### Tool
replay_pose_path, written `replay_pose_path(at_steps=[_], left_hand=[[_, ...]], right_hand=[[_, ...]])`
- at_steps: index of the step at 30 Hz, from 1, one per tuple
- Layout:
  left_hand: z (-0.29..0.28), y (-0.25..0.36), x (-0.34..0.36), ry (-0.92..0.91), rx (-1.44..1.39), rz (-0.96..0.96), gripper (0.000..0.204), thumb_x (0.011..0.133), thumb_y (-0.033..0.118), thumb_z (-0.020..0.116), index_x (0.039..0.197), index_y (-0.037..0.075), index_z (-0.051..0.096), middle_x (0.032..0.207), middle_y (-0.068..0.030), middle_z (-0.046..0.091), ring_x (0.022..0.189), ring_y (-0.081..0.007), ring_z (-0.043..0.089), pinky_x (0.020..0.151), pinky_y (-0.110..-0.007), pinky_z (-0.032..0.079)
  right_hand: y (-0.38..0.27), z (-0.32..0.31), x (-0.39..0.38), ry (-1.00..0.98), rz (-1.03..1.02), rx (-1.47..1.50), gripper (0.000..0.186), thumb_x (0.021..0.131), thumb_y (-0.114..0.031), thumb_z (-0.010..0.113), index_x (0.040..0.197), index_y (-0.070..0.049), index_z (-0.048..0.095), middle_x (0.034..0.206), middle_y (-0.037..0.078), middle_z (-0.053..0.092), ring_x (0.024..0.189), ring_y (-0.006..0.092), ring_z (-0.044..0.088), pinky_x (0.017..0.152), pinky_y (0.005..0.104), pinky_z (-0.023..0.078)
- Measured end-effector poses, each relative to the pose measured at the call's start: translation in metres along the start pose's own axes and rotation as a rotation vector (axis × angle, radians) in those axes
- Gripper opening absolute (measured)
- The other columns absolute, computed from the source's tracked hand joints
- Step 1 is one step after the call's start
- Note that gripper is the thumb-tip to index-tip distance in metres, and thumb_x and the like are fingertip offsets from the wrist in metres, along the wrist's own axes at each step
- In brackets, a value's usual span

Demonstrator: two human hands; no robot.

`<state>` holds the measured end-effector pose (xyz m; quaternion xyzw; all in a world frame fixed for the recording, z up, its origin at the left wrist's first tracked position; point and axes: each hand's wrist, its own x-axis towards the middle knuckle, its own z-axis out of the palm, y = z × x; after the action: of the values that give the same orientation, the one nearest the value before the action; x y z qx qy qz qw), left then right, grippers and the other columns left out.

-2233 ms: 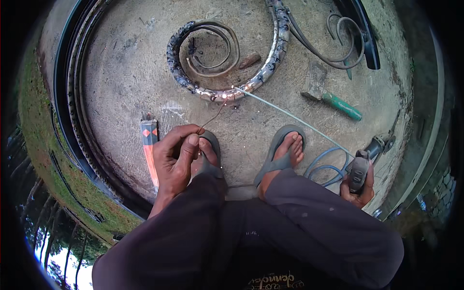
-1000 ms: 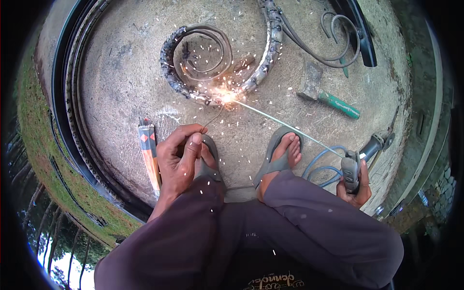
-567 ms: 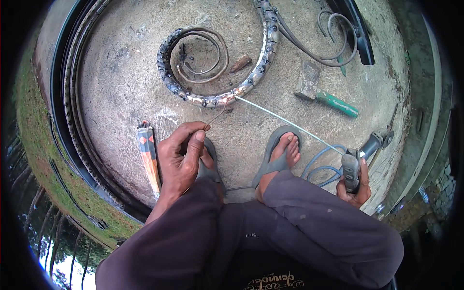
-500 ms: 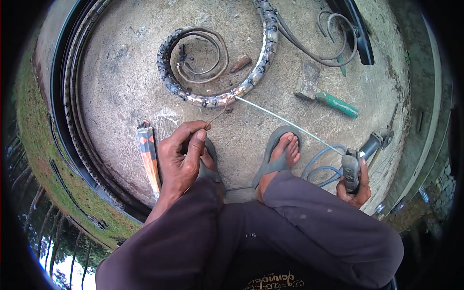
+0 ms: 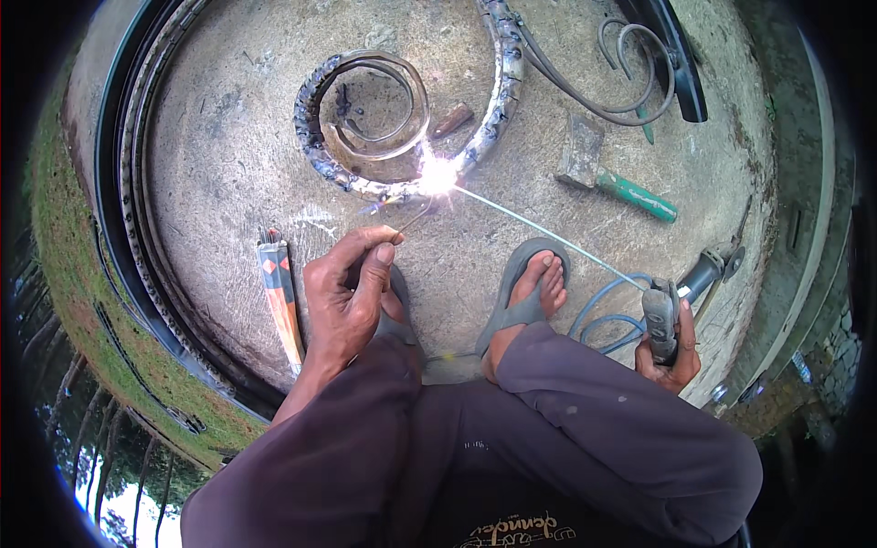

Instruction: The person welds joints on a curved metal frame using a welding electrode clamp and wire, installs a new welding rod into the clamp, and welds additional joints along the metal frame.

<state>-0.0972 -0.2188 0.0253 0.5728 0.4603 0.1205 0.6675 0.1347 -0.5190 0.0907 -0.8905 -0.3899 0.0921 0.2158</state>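
Observation:
My right hand (image 5: 678, 367) is closed round a dark welding electrode holder (image 5: 660, 324). From its jaws a long pale welding rod (image 5: 548, 230) reaches up and left to a scroll-shaped metal bar (image 5: 315, 151) on the concrete. At the rod's tip a bright white arc (image 5: 438, 175) hides the spot where they meet. Between thumb and forefinger, my left hand (image 5: 343, 297) pinches a thin wire (image 5: 417, 217), whose far end runs toward the glare. Dark weld lumps and shiny metal show along the scroll.
An opened packet of rods (image 5: 283, 301) lies beside my left hand. A green-handled hammer (image 5: 635, 194), a black-handled tool (image 5: 703, 274) and a blue-grey cable (image 5: 598, 324) lie to the right. Thin curled metal rods (image 5: 630, 114) are at upper right. A black curved rim (image 5: 114, 183) borders the left.
A bright arc with sparks has flared up at the rod's tip on the scroll. My left hand has shifted very slightly right; my right hand has barely moved.

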Motion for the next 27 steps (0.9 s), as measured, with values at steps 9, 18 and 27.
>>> replay_pose_path(at_steps=[9,18,27], left_hand=[[0.001,-0.003,0.002,0.02,0.021,0.068,0.016,0.098,0.006,0.057,0.106,-0.006,0.066,0.073,-0.0057,0.062,0.049,-0.0085,0.057,0.044,-0.023,0.04],[-0.004,0.013,-0.002,-0.007,0.042,0.07,0.016,0.098,0.004,0.057,0.105,-0.008,0.064,0.075,-0.0078,0.064,0.052,-0.0141,0.063,0.047,-0.023,0.043],[-0.001,0.005,0.002,0.019,0.058,0.001,0.017,0.098,0.01,0.06,0.105,-0.004,0.067,0.089,-0.0038,0.065,0.064,-0.0048,0.05,0.058,-0.021,0.038]], right_hand=[[0.003,0.001,0.001,0.018,-0.073,-0.087,0.077,0.066,0.009,0.063,0.14,-0.007,0.051,0.098,0.019,0.069,0.068,0.021,0.066,0.06,0.0311,0.051],[0.003,0.002,0.001,0.084,-0.082,-0.056,0.075,0.063,0.012,0.059,0.136,0.003,0.049,0.107,0.026,0.069,0.092,0.0354,0.072,0.073,0.0342,0.057],[0.005,0.002,-0.003,0.087,0.076,-0.008,0.072,0.063,0.012,0.061,0.134,0.006,0.052,0.112,0.026,0.067,0.09,0.0327,0.073,0.072,0.0336,0.056]])
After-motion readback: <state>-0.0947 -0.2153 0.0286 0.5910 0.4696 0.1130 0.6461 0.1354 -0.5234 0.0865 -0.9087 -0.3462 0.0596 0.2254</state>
